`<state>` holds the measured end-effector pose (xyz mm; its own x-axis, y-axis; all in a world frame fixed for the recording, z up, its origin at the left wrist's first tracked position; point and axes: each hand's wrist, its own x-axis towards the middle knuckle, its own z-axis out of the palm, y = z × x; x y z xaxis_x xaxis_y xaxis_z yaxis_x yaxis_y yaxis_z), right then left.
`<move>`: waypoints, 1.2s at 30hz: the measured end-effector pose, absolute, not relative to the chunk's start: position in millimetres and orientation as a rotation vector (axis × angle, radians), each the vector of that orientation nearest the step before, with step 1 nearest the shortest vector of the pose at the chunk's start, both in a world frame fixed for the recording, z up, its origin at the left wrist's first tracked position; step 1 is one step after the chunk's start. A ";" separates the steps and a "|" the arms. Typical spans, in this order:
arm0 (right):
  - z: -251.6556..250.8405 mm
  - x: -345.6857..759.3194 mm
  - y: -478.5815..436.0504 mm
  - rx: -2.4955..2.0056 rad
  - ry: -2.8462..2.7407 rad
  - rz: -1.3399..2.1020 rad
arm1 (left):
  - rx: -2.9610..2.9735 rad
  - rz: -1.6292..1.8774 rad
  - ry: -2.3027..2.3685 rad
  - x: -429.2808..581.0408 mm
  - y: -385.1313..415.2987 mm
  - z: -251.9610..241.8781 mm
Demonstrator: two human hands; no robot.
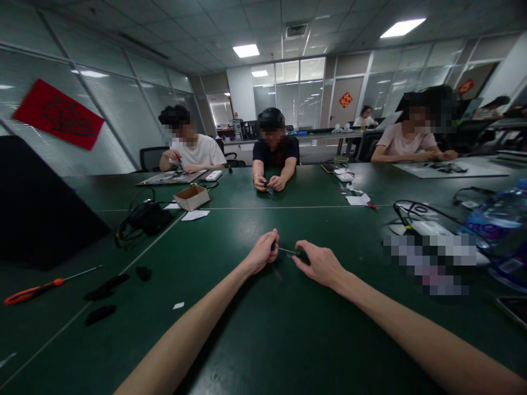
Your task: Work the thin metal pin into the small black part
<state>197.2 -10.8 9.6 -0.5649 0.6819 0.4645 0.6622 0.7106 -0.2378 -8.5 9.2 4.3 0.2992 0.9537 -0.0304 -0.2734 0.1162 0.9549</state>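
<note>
Above the green table, my right hand [323,265] is closed round the dark handle of a small screwdriver [287,251]. Its thin metal shaft points left toward my other hand. My left hand [262,254] is closed, fingers curled round a small dark piece [273,247] that is mostly hidden. The shaft's tip reaches that hand; whether it touches the piece I cannot tell.
On the left lie an orange-handled screwdriver [57,282], black pieces [101,314], a cardboard box [191,198] and a black cabled bundle [149,218]. A power strip [447,241] and a water bottle [500,214] stand right. Several people sit beyond, one facing me [272,153].
</note>
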 end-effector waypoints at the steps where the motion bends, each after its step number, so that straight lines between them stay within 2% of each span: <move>1: 9.8 197.3 -10.9 -1.012 -2.389 0.048 | 1.071 1.063 0.823 -8.7 9.8 3.7; 22: 4.6 200.1 -7.2 -0.897 -2.489 -0.018 | 1.164 1.112 0.861 -5.9 3.5 6.9; 36: 6.2 199.5 -13.5 -0.994 -2.450 -0.122 | 1.186 1.106 0.955 -4.3 10.6 -3.4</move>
